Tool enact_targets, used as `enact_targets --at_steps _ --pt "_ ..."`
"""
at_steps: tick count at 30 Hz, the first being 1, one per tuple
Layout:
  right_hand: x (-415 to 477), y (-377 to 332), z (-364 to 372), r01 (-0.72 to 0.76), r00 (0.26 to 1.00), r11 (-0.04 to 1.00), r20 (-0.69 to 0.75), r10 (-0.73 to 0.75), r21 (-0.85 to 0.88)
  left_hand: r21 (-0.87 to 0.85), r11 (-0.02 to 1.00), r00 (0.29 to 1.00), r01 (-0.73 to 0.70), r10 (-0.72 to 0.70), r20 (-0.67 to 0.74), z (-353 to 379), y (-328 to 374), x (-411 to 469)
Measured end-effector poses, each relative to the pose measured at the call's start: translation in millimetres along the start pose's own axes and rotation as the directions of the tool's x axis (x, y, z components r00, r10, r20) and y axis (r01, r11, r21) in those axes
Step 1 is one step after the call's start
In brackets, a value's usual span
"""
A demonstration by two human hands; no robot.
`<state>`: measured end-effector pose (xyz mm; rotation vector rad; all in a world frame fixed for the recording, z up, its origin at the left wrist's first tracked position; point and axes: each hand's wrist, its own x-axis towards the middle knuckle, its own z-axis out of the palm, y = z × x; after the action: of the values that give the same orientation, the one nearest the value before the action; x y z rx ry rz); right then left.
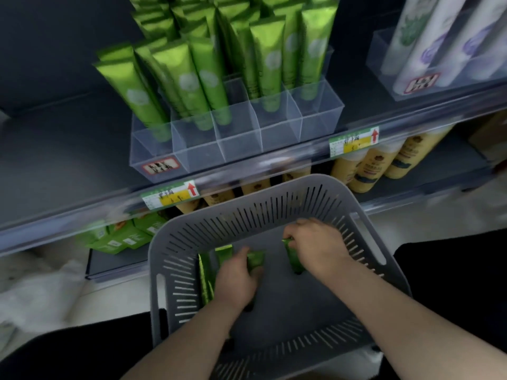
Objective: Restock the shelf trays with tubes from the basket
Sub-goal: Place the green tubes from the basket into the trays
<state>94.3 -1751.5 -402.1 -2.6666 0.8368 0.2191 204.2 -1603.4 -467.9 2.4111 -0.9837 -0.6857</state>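
The grey basket (301, 182) sits low in the centre of the frame, just below the shelf (82, 218) edge, so each lift up to the trays is short. Both hands are down inside it. The left hand (236, 281) curls round a green tube (255, 261) near the basket floor. The right hand (315, 248), slightly higher and to the right, pinches a second green tube (294, 260) near its upper end. At least 2 loose tubes (205, 278) lie by the basket's left wall. At upper centre the clear tray (238, 152) holds standing tubes (192, 78) in its back rows. Its front compartments look empty and are likely the slots to fill.
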Motion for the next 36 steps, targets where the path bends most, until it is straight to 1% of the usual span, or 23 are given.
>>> enact_targets --at_steps 2,4,6,9,12,16,18,22,23,24,25,28,30,31,33,36 --pt "0 -8 -13 0.037 0.999 0.999 -0.041 -0.036 0.03 -0.131 0.988 0.991 -0.084 0.069 -0.118 -22 12 -3" --pt "-1 -16 -32 0.059 0.993 0.997 -0.103 -0.054 0.053 -0.221 0.961 0.968 -0.167 0.118 -0.221 -45 28 -3" --pt "-3 -21 -56 0.078 0.981 0.995 -0.184 -0.066 0.057 -0.242 0.939 0.939 -0.244 0.166 -0.302 -70 44 -4" --pt "-9 -28 -95 0.131 0.928 0.99 -0.357 -0.102 0.056 -0.192 0.908 0.876 -0.372 0.275 -0.395 -116 66 -7" --pt "-12 -30 -136 0.196 0.829 0.98 -0.541 -0.14 0.046 -0.184 0.861 0.805 -0.475 0.339 -0.487 -160 94 -9" --pt "-15 -30 -191 0.251 0.648 0.968 -0.743 -0.166 0.002 -0.255 0.793 0.761 -0.553 0.356 -0.542 -199 139 -7" --pt "-16 -28 -217 0.271 0.564 0.962 -0.808 -0.173 -0.017 -0.255 0.763 0.727 -0.594 0.375 -0.575 -211 160 -5" --pt "-8 -14 -257 0.26 0.457 0.966 -0.879 -0.134 -0.012 -0.23 0.726 0.655 -0.648 0.378 -0.655 -228 194 8" --pt "-3 -9 -262 0.253 0.452 0.967 -0.885 -0.109 0.009 -0.216 0.727 0.642 -0.651 0.376 -0.669 -230 201 12" --pt "3 -4 -266 0.24 0.47 0.97 -0.878 -0.088 0.031 -0.207 0.732 0.635 -0.649 0.372 -0.677 -232 206 17" --pt "9 0 -267 0.218 0.515 0.975 -0.854 -0.078 0.042 -0.202 0.737 0.633 -0.645 0.366 -0.682 -232 211 21" --pt "30 12 -259 0.141 0.695 0.99 -0.714 -0.083 0.023 -0.195 0.769 0.647 -0.609 0.34 -0.682 -229 223 36" --pt "40 17 -249 0.111 0.767 0.994 -0.637 -0.079 0.011 -0.182 0.798 0.671 -0.575 0.332 -0.663 -224 228 44" --pt "44 19 -245 0.101 0.788 0.995 -0.61 -0.079 0.002 -0.175 0.814 0.689 -0.555 0.331 -0.644 -222 230 48" --pt "50 21 -239 0.092 0.808 0.996 -0.584 -0.074 0.0 -0.173 0.838 0.728 -0.518 0.326 -0.603 -217 232 55" --pt "55 24 -237 0.091 0.799 0.996 -0.597 -0.066 0.012 -0.15 0.864 0.749 -0.48 0.315 -0.583 -215 238 65"
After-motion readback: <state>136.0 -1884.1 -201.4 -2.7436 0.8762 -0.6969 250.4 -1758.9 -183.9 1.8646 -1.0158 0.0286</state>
